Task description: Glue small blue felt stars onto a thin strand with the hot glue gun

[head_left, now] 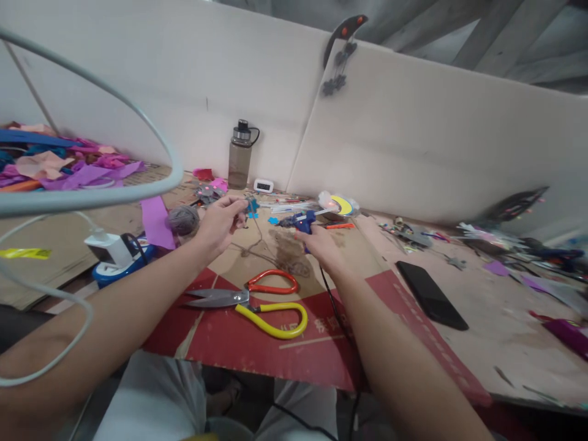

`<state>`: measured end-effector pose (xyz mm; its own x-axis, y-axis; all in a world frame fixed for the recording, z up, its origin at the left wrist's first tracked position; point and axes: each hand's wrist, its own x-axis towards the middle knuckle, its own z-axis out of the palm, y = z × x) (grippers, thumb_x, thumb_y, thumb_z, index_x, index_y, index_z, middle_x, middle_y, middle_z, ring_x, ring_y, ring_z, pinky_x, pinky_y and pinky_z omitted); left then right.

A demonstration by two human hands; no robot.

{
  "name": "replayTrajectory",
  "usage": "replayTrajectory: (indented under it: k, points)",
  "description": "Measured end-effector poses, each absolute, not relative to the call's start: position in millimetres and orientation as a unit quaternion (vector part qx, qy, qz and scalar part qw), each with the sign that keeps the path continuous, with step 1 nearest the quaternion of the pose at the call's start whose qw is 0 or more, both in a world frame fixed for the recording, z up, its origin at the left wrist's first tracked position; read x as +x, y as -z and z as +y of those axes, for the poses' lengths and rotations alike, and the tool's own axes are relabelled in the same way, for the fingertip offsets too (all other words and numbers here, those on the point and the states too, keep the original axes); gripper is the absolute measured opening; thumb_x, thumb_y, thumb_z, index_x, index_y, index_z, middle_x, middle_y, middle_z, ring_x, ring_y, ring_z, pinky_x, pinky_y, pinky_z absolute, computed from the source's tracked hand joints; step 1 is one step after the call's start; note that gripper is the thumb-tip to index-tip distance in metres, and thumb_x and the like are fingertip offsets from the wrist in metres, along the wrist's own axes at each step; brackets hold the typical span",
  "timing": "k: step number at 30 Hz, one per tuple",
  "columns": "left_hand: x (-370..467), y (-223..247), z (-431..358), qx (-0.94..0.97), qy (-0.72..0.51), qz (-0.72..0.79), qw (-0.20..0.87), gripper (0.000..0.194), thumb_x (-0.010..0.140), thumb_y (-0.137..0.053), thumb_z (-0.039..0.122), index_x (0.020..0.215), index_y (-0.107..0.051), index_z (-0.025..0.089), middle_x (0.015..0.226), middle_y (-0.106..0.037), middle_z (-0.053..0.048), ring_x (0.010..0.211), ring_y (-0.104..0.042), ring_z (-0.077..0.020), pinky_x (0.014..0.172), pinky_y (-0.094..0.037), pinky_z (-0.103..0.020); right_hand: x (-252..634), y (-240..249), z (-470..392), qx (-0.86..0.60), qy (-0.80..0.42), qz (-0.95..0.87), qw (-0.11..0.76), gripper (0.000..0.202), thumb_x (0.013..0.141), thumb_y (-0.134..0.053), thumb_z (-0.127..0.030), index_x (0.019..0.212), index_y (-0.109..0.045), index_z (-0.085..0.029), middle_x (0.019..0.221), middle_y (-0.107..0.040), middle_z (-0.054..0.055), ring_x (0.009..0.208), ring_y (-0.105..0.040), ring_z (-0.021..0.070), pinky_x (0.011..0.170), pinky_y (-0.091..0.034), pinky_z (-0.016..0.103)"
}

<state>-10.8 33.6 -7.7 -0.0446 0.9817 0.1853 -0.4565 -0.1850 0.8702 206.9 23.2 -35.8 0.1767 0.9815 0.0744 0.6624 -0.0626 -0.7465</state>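
At mid-frame, the blue glue gun (304, 222) is gripped by the curled fingers of the right hand (320, 244), its nozzle (283, 222) aimed leftward across the frame; farther left, apart, a small blue piece (253, 206) is pinched by the left hand (224, 222)

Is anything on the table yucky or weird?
Yes: a dark, blotchy stain marks the cardboard beside the right hand. It looks odd against the lighter tan around it. I can't tell what made it.
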Motion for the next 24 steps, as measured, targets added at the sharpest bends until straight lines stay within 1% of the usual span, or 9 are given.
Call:
replayTrajectory:
  k: [3,5,8,10,12,15,17,20,24]
  points:
    - [-7,8,30,0.448,-0.652,0.324,0.520,0.011,0.065,-0.068,0.012,0.066,-0.057,0.015,0.052,-0.049,0.005,0.042,-0.041,-0.0046,0.039,-0.028,-0.017,214,30,20,-0.750,-0.090,-0.620,0.213,0.026,0.084,-0.057,-0.039,0.079,-0.064,-0.014,0.087,-0.069,0.018,0.083,-0.066,0.0256,0.072,-0.047,0.033]
    - [-6,9,29,0.468,-0.657,0.329,0.491,0.010,0.066,-0.066,0.013,0.066,-0.056,0.016,0.054,-0.049,0.005,0.042,-0.041,-0.0047,0.040,-0.028,-0.018,212,21,11,-0.761,0.004,-0.619,0.195,0.030,0.084,-0.057,-0.041,0.075,-0.063,-0.014,0.093,-0.067,0.023,0.095,-0.064,0.0302,0.081,-0.046,0.038]
    - [-6,10,27,0.508,-0.657,0.353,0.431,0.008,0.068,-0.065,0.016,0.068,-0.057,0.017,0.055,-0.050,0.005,0.045,-0.041,-0.0057,0.043,-0.029,-0.018,195,11,-3,-0.695,0.027,-0.638,0.330,0.023,0.087,-0.051,-0.035,0.076,-0.057,-0.016,0.093,-0.065,0.017,0.096,-0.061,0.0271,0.086,-0.044,0.042]
    - [-7,11,25,0.546,-0.647,0.377,0.375,0.006,0.070,-0.066,0.020,0.070,-0.060,0.017,0.056,-0.051,0.004,0.048,-0.042,-0.0071,0.046,-0.032,-0.018,174,10,-7,-0.586,-0.072,-0.660,0.465,0.018,0.086,-0.052,-0.036,0.083,-0.051,-0.018,0.089,-0.062,0.009,0.089,-0.059,0.0208,0.083,-0.047,0.038]
    - [-8,12,24,0.582,-0.637,0.397,0.312,0.005,0.071,-0.066,0.022,0.073,-0.064,0.018,0.059,-0.053,0.003,0.052,-0.044,-0.0083,0.049,-0.033,-0.019,151,14,-6,-0.500,-0.186,-0.645,0.546,0.029,0.076,-0.063,-0.035,0.093,-0.045,-0.020,0.098,-0.058,0.006,0.091,-0.059,0.0181,0.083,-0.048,0.035]
    - [-11,12,23,0.611,-0.632,0.405,0.251,0.005,0.071,-0.066,0.022,0.074,-0.066,0.018,0.065,-0.058,0.001,0.058,-0.048,-0.0095,0.054,-0.036,-0.019,122,21,0,-0.445,-0.348,-0.603,0.564,0.046,0.067,-0.068,-0.028,0.097,-0.034,-0.024,0.104,-0.054,0.003,0.083,-0.061,0.0132,0.074,-0.050,0.031]
    - [-12,13,23,0.616,-0.631,0.403,0.245,0.005,0.072,-0.065,0.022,0.074,-0.066,0.018,0.068,-0.059,0.001,0.060,-0.050,-0.0099,0.056,-0.038,-0.020,110,22,2,-0.439,-0.395,-0.582,0.560,0.048,0.067,-0.068,-0.026,0.098,-0.031,-0.025,0.097,-0.054,-0.001,0.071,-0.059,0.0103,0.065,-0.049,0.028]
    - [-11,13,24,0.601,-0.632,0.397,0.286,0.006,0.073,-0.064,0.023,0.075,-0.064,0.018,0.067,-0.058,0.001,0.057,-0.050,-0.0093,0.054,-0.038,-0.020,105,19,3,-0.434,-0.351,-0.580,0.593,0.037,0.072,-0.063,-0.026,0.097,-0.036,-0.024,0.080,-0.052,-0.005,0.064,-0.052,0.0096,0.062,-0.045,0.025]
    - [-7,11,25,0.531,-0.643,0.370,0.409,0.009,0.070,-0.067,0.022,0.073,-0.060,0.017,0.058,-0.053,0.004,0.048,-0.046,-0.0072,0.046,-0.034,-0.019,111,16,4,-0.425,-0.257,-0.607,0.620,0.011,0.077,-0.060,-0.026,0.081,-0.051,-0.020,0.073,-0.051,-0.003,0.067,-0.047,0.0110,0.065,-0.040,0.026]
